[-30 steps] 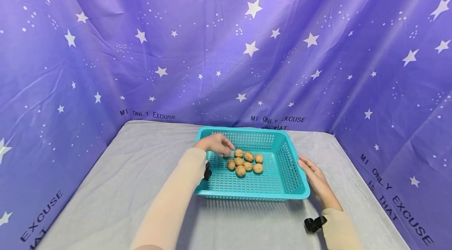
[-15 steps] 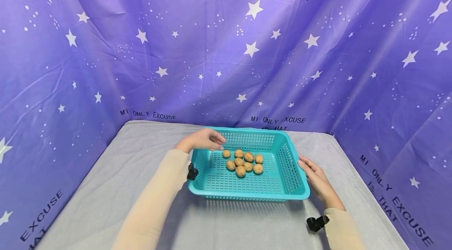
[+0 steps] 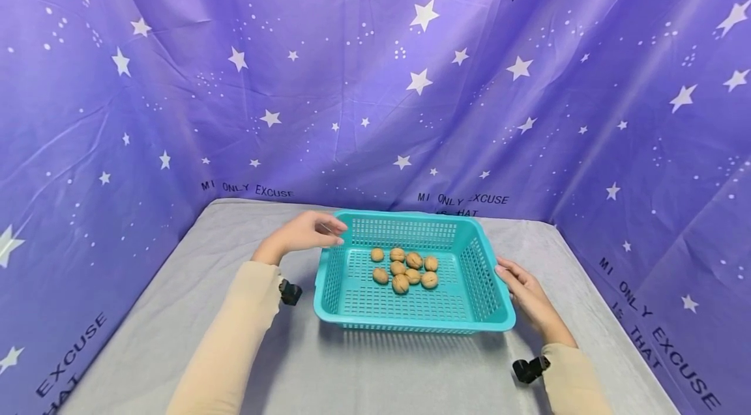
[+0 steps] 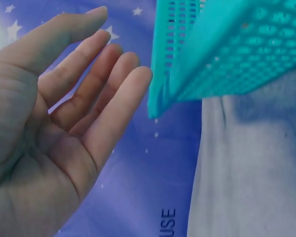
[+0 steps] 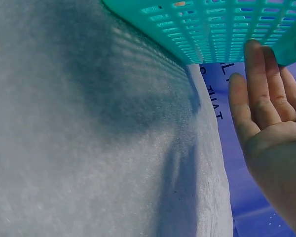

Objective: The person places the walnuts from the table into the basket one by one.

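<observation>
A turquoise plastic basket (image 3: 411, 325) stands on the grey cloth, with several walnuts (image 3: 400, 283) loosely grouped on its slotted floor. Just outside the basket's far left corner, my left hand (image 3: 305, 230) hovers with nothing in it. The left wrist view shows that hand's palm and loosely bent fingers (image 4: 116, 116), apart from the basket wall (image 4: 217, 59). At the basket's right side is my right hand (image 3: 530, 298), its fingertips touching the wall near the rim. Straight fingers (image 5: 259, 89) lie along the outside of that wall in the right wrist view; its thumb is hidden there.
Pale grey cloth (image 3: 176, 311) covers the table around the basket. A purple curtain (image 3: 328, 89) with white stars hangs behind and at both sides. Each sleeve carries a small black wrist camera (image 3: 290, 292).
From over the walnuts, my left hand has drawn back left, out of the basket, uncovering the leftmost far walnut. One near-left walnut has shifted slightly left. My right hand has stayed at the basket's side.
</observation>
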`<action>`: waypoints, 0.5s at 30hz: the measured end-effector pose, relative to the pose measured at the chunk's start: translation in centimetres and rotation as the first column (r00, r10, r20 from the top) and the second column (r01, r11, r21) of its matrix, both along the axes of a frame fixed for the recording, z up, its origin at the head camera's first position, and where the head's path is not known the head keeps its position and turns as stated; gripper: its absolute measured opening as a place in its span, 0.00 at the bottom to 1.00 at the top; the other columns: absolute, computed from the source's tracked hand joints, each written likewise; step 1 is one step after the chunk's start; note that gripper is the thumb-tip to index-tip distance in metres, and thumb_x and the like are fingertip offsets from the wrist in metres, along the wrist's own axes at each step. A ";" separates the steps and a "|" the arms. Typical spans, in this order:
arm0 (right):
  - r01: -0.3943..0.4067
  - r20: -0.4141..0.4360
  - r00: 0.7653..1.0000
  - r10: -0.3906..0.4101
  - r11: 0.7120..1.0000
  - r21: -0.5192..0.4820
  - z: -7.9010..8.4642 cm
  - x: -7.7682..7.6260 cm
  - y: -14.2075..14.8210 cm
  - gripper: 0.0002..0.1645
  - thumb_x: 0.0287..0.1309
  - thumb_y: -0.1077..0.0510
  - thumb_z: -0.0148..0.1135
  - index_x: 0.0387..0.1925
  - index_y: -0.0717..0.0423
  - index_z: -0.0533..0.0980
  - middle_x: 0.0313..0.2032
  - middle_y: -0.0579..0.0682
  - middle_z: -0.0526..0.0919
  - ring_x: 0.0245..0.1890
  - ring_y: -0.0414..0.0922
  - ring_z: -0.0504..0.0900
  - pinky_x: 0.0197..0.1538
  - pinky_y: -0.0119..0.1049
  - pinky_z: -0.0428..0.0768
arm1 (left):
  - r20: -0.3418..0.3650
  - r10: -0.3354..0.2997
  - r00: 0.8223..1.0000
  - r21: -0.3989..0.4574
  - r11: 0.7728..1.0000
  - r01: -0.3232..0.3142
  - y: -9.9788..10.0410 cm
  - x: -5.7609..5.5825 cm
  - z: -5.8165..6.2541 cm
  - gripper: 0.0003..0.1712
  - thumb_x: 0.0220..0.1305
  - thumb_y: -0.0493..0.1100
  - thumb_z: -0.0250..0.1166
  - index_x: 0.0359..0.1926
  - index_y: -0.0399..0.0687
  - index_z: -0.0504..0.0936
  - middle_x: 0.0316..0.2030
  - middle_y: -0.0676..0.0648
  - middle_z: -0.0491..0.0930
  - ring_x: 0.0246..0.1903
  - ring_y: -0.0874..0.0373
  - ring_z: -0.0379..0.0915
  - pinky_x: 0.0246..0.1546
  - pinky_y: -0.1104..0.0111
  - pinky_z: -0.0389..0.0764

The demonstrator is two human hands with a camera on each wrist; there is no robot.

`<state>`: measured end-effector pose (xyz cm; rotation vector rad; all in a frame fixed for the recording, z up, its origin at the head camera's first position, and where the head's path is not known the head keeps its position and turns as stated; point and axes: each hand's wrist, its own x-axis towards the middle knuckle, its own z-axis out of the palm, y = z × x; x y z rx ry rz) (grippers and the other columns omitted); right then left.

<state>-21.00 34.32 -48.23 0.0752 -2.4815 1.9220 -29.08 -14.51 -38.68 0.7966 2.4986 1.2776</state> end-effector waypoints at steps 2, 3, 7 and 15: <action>0.000 -0.006 1.000 0.000 0.999 0.037 0.1 0.0 0.0 0.36 0.76 0.46 0.51 0.73 0.66 0.60 0.58 0.52 0.75 0.48 0.34 0.80 0.49 0.34 0.81 | -0.020 0.032 0.999 -0.002 0.999 -0.032 -0.7 0.3 -0.1 0.22 0.64 0.44 0.71 0.58 0.43 0.83 0.52 0.45 0.83 0.51 0.50 0.79 0.53 0.55 0.80; 0.000 -0.010 1.000 0.000 0.998 0.063 0.1 -0.1 0.1 0.36 0.76 0.46 0.50 0.73 0.66 0.60 0.60 0.55 0.74 0.48 0.33 0.79 0.49 0.33 0.81 | -0.035 0.047 0.998 -0.003 0.999 -0.047 -1.2 0.4 -0.2 0.22 0.64 0.44 0.71 0.58 0.43 0.83 0.52 0.44 0.83 0.51 0.49 0.79 0.53 0.54 0.80; -0.002 -0.014 1.000 0.004 0.987 0.162 0.5 -0.1 0.3 0.37 0.76 0.43 0.49 0.74 0.62 0.61 0.65 0.64 0.70 0.50 0.29 0.76 0.51 0.32 0.79 | -0.111 0.100 0.989 -0.012 0.995 -0.102 -3.0 0.9 -0.7 0.22 0.64 0.44 0.71 0.56 0.40 0.83 0.51 0.40 0.83 0.51 0.45 0.79 0.52 0.51 0.80; -0.015 -0.074 0.997 0.037 0.961 0.276 1.7 0.3 1.1 0.34 0.77 0.44 0.48 0.73 0.60 0.63 0.64 0.64 0.73 0.49 0.32 0.79 0.54 0.48 0.81 | -0.162 0.176 0.971 -0.002 0.984 -0.178 -6.1 1.6 -2.2 0.19 0.63 0.43 0.72 0.53 0.41 0.85 0.52 0.42 0.83 0.50 0.45 0.81 0.51 0.54 0.82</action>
